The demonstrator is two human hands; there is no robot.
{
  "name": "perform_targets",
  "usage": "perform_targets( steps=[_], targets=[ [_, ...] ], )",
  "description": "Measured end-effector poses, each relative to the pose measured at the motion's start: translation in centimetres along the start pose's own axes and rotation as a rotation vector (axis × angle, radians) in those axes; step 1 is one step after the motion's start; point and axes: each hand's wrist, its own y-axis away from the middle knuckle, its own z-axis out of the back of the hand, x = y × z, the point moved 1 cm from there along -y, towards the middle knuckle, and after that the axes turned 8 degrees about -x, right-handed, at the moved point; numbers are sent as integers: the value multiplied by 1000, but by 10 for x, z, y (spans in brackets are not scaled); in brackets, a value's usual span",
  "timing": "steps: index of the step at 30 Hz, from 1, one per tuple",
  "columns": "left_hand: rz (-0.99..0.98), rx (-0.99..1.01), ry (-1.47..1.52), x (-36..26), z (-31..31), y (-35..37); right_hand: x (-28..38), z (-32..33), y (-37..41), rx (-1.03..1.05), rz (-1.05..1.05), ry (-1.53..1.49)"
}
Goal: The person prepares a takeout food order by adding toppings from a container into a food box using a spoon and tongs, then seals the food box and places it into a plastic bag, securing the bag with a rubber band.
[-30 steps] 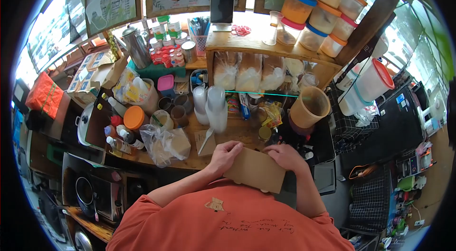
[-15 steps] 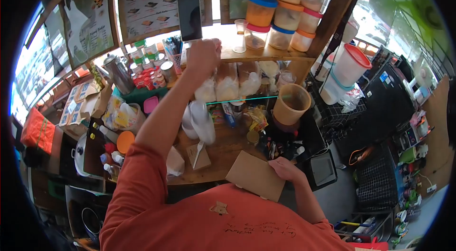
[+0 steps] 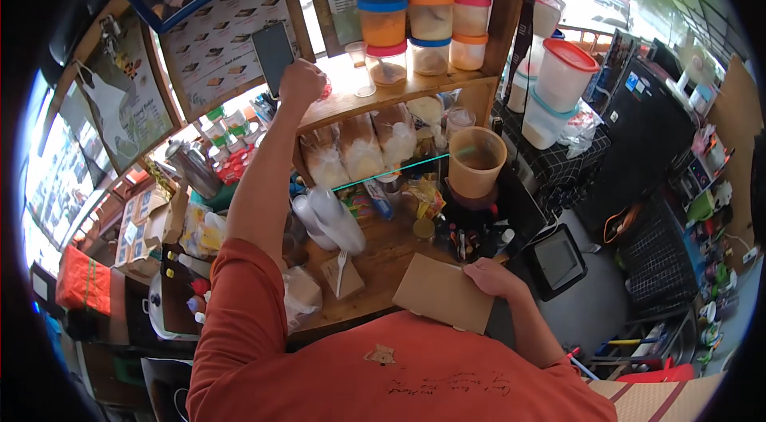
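Note:
My left hand (image 3: 302, 81) is raised at the upper shelf, fingers curled closed. A bit of red shows at its far side, but I cannot make out what it holds. Just left of it a dark-screened phone (image 3: 274, 61) stands upright, tilted. In front of my body, my right hand (image 3: 492, 277) grips the right edge of a flat brown cardboard box (image 3: 443, 292). Left of the box, a white plastic fork (image 3: 341, 272) lies on a small brown card (image 3: 351, 278) on the wooden counter (image 3: 383, 262).
Stacked lidded tubs (image 3: 383, 21) and a clear cup (image 3: 361, 71) stand on the shelf (image 3: 399, 97). Bagged bread (image 3: 359, 149) sits beneath. A beige bucket (image 3: 476, 163) is at the counter's right, white containers (image 3: 331, 218) at its left. A dark tray (image 3: 557, 261) lies right.
The view has turned, so the scene appears shifted and tilted. My left hand stays raised beside the phone, now more level with it. My right hand keeps hold of the cardboard box.

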Motion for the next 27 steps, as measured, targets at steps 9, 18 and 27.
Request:
perform_targets(
  steps=[9,18,27],
  targets=[
    [80,-55,206,2,15,13,18,2,-10,47,48,33],
    [-23,-470,348,-29,62,80,28,6,-17,74,75,69],
    [84,536,998,-106,-39,346,14,11,-31,52,250,240]
  ],
)
